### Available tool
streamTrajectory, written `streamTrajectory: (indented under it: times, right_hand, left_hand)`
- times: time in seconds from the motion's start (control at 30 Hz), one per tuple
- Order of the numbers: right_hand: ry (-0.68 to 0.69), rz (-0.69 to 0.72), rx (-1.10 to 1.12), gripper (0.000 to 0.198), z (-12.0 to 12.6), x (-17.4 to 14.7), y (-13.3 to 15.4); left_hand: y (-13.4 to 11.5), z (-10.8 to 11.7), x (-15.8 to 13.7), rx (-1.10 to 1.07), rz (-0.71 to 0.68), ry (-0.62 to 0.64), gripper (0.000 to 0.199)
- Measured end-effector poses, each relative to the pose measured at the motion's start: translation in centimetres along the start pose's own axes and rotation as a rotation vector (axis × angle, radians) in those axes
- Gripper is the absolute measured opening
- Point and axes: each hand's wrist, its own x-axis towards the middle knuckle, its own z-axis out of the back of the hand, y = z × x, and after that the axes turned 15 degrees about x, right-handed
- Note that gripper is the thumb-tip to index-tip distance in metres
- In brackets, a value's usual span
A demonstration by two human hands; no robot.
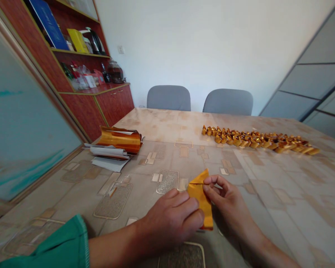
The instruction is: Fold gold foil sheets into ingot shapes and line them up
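A sheet of gold foil paper [202, 201] is held up over the table, its top end folded into a point with a crease across it. My left hand [174, 214] grips its left edge, the fingers curled and the thumb hidden. On the other side, my right hand [226, 193] pinches the folded flap near the top between thumb and forefinger. Behind and to the right lie rows of small folded gold paper pieces [251, 139]. A loose stack of gold foil sheets [120, 140], curled with white-backed edges showing, lies at the left.
A patterned cloth covers the table [145, 126]. Two grey chairs [169, 97] stand behind its far edge. At the left are a red-brown cabinet [111, 100] with shelved items and a framed panel [25, 100].
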Motion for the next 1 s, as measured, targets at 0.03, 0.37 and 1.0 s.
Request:
streamTrajectory:
  times: [0.03,0.37,1.0]
  right_hand:
    - [-0.002,0.001,-0.024,0.021,0.1,0.0,0.1]
    - [0.138,0.274,-0.870,0.009,1.0,-0.4,0.1]
    - [0.531,0.401,-1.029,0.013,0.9,0.1,0.7]
  left_hand:
    - [0.2,0.1,-0.1,0.004,-0.006,0.000,0.025]
    - [0.2,0.1,-1.4,0.119,0.084,0.161,0.017]
    - [-0.9,0.8,-2.8,-0.132,0.227,0.192,0.019]
